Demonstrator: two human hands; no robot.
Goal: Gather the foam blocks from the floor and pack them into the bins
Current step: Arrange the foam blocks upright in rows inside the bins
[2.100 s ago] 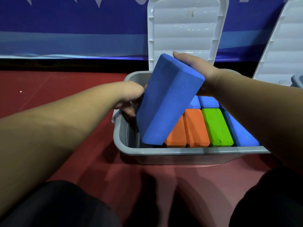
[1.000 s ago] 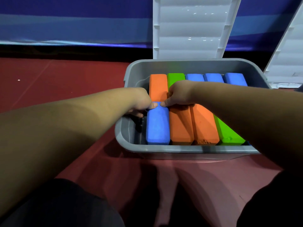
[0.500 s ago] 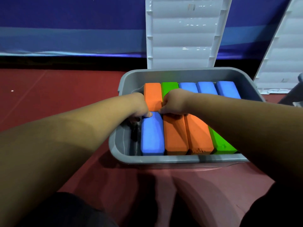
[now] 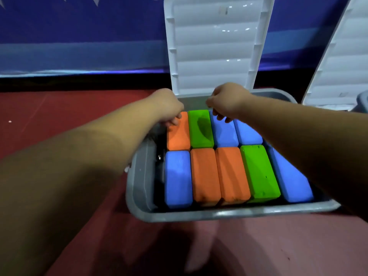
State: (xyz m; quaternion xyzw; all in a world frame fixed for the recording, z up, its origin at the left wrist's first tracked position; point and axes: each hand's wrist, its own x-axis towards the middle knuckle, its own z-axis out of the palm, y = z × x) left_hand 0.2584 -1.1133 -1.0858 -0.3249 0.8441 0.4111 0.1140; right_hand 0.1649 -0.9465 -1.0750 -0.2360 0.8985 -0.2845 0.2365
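1. From my remote seat I see the foam blocks as rounded rectangular bricks with a matte surface, packed on edge side by side in a grey bin [image 4: 137, 182] that stands on the red floor [image 4: 39, 116]
2. Near row, five blocks from left to right: a blue block [image 4: 177, 179], two orange blocks [image 4: 205, 175], a green block [image 4: 258, 174] and another blue block [image 4: 288, 182], the last partly behind my right forearm
3. Far row, four blocks visible: an orange block [image 4: 178, 133], a green one [image 4: 201, 128] and two blue ones [image 4: 224, 134]; my right arm covers the rest of that row
4. Visible count: four blue, three orange, two green, nine in all
5. A white ribbed lid [image 4: 213, 46] stands upright behind the bin; a second white lid [image 4: 342, 62] leans at the right edge
6. Left hand [image 4: 166, 106]: fingers curled loosely, tips on the far end of the far orange block, nothing gripped
7. Right hand [image 4: 227, 101]: fingers curled downward just above the far blue blocks, holding nothing; I cannot tell whether it touches them
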